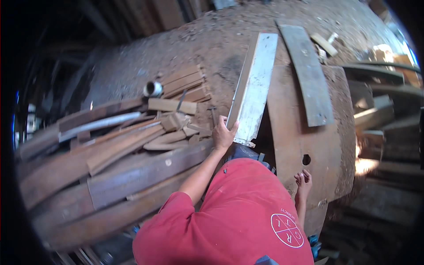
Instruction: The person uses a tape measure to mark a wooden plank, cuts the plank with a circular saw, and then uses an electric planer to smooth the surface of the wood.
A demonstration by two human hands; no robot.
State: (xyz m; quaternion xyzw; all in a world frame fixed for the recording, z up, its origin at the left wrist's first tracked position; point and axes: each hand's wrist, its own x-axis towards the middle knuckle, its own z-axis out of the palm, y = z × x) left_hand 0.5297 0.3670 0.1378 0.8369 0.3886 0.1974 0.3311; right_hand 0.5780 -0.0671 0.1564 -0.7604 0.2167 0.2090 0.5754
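My left hand grips the near end of a long pale plank that lies tilted away from me over the dirt floor. The plank's lower end rests beside a wide brown board with a round hole in it. My right hand hangs free at the near edge of that brown board, fingers loosely curled and holding nothing. My red shirt fills the lower middle of the view.
A heap of reddish wooden planks and offcuts lies to the left, with a short pipe piece and stacked short boards behind it. A grey curved plank lies on the brown board. More timber sits at the right.
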